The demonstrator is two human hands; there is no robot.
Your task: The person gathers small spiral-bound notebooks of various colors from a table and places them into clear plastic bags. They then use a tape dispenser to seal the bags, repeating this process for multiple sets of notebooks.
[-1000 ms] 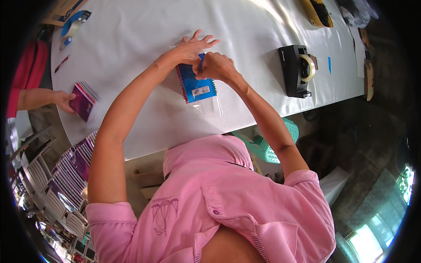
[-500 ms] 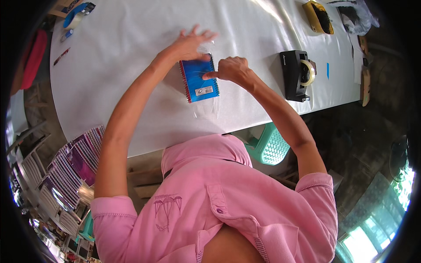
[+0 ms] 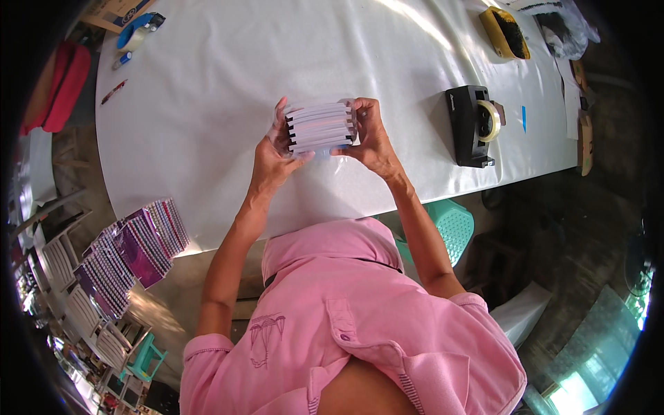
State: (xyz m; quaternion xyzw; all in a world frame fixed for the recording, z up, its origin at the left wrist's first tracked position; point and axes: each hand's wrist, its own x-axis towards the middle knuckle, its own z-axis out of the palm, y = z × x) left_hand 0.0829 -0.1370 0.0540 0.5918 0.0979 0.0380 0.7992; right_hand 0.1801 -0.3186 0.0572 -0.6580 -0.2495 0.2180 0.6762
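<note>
A stack of small spiral notebooks stands tipped up on the table, its white page edges facing me. Clear plastic wraps around the stack and sticks out at its ends. My left hand grips the left end, thumb along the near lower edge. At the opposite end, my right hand is closed on the stack, with its thumb low in front and its fingers behind. The covers are mostly hidden from this angle.
To the right stands a black tape dispenser with a tape roll. A yellow container sits at the far right. A pen and blue tape holder lie far left. More spiral notebooks are stacked beside the table's left edge.
The stack was lying flat with a blue cover up and my hands over it. It is now turned up to show its page edges, and both hands hold its ends.
</note>
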